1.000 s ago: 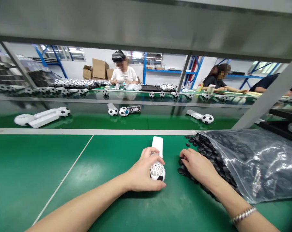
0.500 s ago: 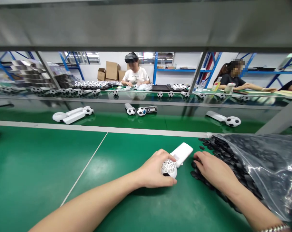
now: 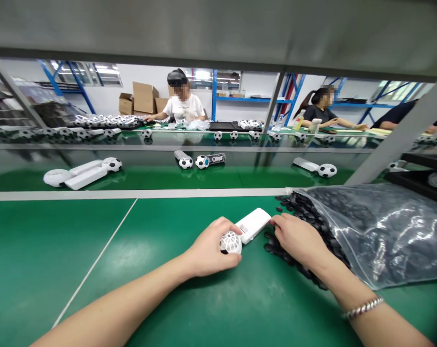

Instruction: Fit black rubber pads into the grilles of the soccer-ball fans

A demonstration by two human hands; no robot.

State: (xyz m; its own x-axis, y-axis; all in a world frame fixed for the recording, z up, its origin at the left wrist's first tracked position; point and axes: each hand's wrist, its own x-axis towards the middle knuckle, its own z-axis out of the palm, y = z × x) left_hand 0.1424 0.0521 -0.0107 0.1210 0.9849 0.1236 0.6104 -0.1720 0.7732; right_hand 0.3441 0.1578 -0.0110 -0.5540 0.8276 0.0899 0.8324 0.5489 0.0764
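My left hand [image 3: 214, 248] is wrapped around the round head of a white plastic housing [image 3: 253, 224]. The head is an open lattice patterned like a football, with a dark patch low on its near side. Its flat handle points up and right, away from me. My right hand [image 3: 298, 236] has its fingers bent together beside the handle's far end; whatever is between the fingertips is hidden. Under and around this hand lies a pile of small black plastic pieces [image 3: 276, 248], spilling from a clear plastic bag [image 3: 388, 241].
Beyond the pale ledge [image 3: 168, 193], several football-headed housings [image 3: 327, 170] lie on a green lane. Co-workers [image 3: 184, 103] sit at the far bench. A slanted post [image 3: 395, 130] and black trays [image 3: 421, 180] are at the right. A grey shelf [image 3: 218, 33] hangs overhead.
The view has turned somewhat to the right. My right fingertips have come close to the handle's end, while my left hand keeps its grip. A far co-worker's arm now reaches left.
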